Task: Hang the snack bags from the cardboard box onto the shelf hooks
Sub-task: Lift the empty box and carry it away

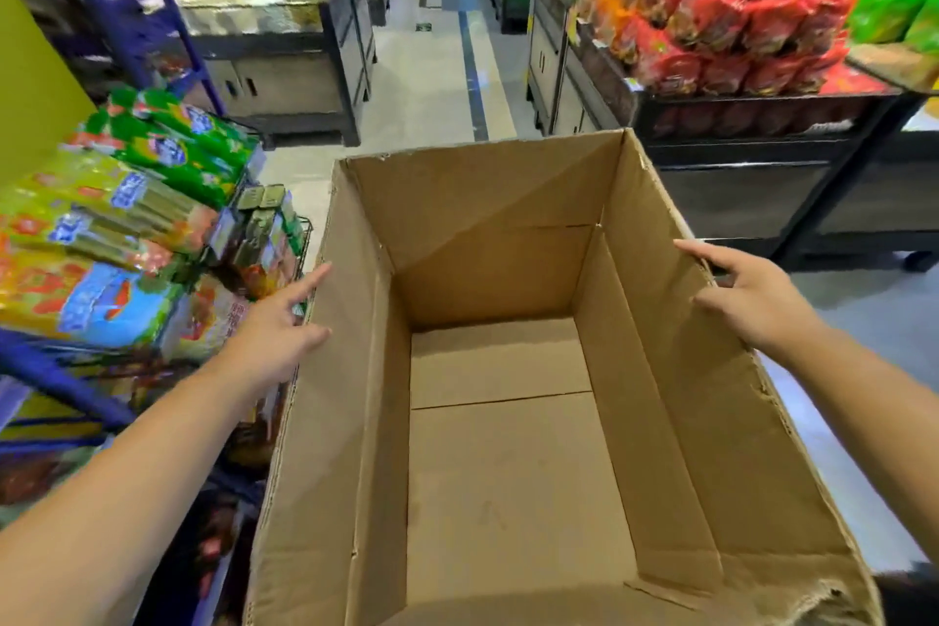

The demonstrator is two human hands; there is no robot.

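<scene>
A large open cardboard box (660,397) fills the middle of the view; nothing lies on its bare brown floor. My left hand (277,325) is at the box's left wall, fingers stretched out toward the flap edge, holding nothing. My right hand (747,292) rests on the rim of the right flap with fingers extended and the fingertips partly over the edge. Colourful snack bags (117,219) in green, yellow and blue hang in rows on the shelf at my left, close to the left hand.
A wire basket of small packets (264,239) sits between the hanging bags and the box. Black display stands with red and orange bags (711,20) stand at right. A pale-floored aisle (432,76) runs ahead between stands. Blue shelf rails (56,376) lie low left.
</scene>
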